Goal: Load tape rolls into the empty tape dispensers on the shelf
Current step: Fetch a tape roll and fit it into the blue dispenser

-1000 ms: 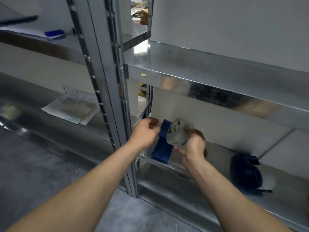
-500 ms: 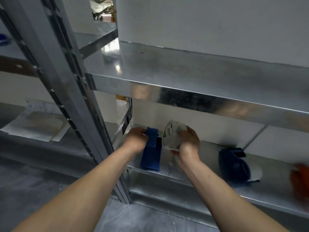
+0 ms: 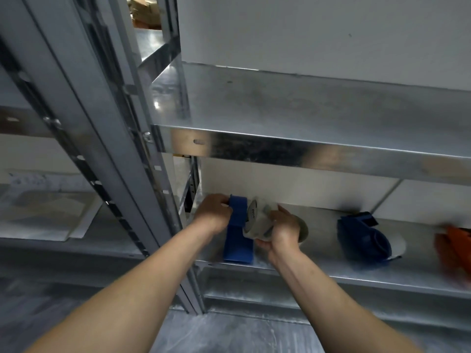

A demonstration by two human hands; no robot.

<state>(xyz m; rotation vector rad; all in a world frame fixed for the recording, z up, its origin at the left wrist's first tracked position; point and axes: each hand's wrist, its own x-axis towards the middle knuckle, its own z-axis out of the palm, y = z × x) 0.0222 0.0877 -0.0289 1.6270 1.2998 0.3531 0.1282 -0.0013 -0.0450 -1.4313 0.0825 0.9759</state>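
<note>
A blue tape dispenser (image 3: 238, 238) stands at the left end of the lower metal shelf (image 3: 331, 273). My left hand (image 3: 212, 216) grips its top from the left. My right hand (image 3: 280, 230) holds a clear tape roll (image 3: 256, 220) pressed against the dispenser's right side. Behind that hand another roll edge (image 3: 303, 229) shows on the shelf. Further right lies a second blue dispenser (image 3: 362, 238) on its side with a white roll in it. A blurred orange dispenser (image 3: 453, 244) sits at the far right.
A steel upright post (image 3: 122, 159) stands just left of my hands. The upper shelf (image 3: 305, 110) overhangs the working shelf and bears a white box (image 3: 318, 31). Papers (image 3: 46, 212) lie on the neighbouring shelf at left. Grey floor below.
My view has shifted right and down, bringing the orange dispenser into sight. The roll in my right hand has moved closer against the blue dispenser, which my left hand still holds.
</note>
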